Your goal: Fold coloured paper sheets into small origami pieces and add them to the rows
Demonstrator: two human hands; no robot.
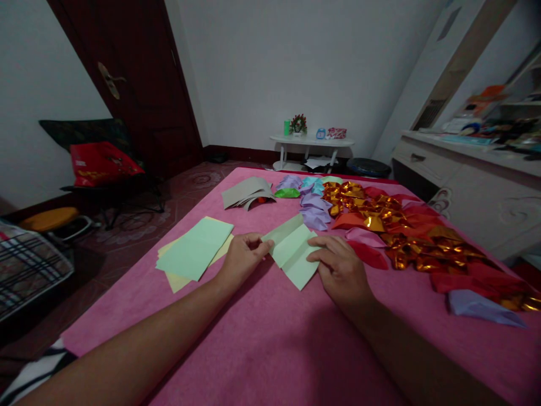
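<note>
A pale green sheet of paper (291, 248), creased lengthwise, lies on the pink tablecloth (270, 338) in front of me. My left hand (240, 260) pinches its left edge between thumb and fingers. Its right edge is pressed down by my right hand (340, 268), fingers together and flat on the paper. To the left lies a small stack of green and yellow sheets (194, 251).
Folded paper pieces in purple, blue, green, red and gold foil (380, 217) spread across the table's right and far side. A grey paper pile (247, 193) sits at the far middle. A white side table (313, 141), a dresser (465, 186) and a chair with a red bag (101, 163) stand around.
</note>
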